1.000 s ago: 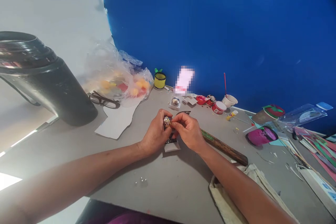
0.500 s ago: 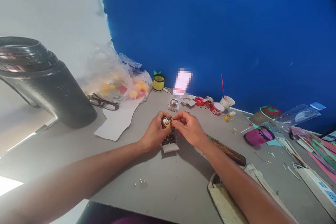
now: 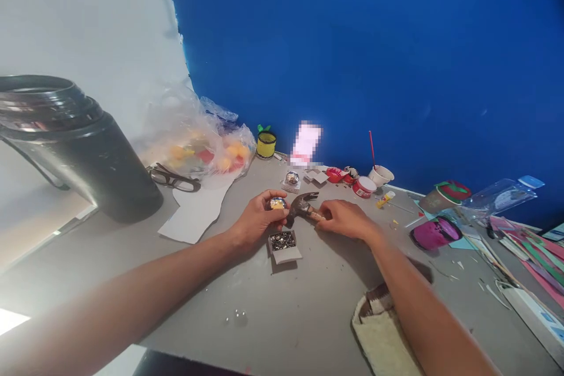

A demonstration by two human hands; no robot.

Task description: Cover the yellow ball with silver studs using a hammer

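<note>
My left hand (image 3: 259,217) is closed around a small yellow ball (image 3: 278,204) partly covered with shiny metal studs. In my right hand (image 3: 346,218) is a claw hammer (image 3: 304,207), gripped by its wooden handle close to the head. The hammer's head is right beside the ball and my left fingertips; I cannot tell whether they touch. Just below my hands lies an open small white box (image 3: 282,241) full of shiny metal tacks. Farther back, a second shiny studded ball (image 3: 291,178) rests on a small clear or white holder.
A large dark flask (image 3: 118,164) stands at the left, near eyeglasses (image 3: 174,178) and white paper (image 3: 194,211). Small shiny bits (image 3: 239,314) lie near the front edge. A cloth pouch (image 3: 383,329) is under my right forearm. Cups, a glue stick (image 3: 385,199) and a plastic bottle (image 3: 502,197) line the right.
My right hand has left the ball and now holds the hammer, lifted from the table at the right and brought beside the ball. My left hand has moved slightly left, still gripping the ball.
</note>
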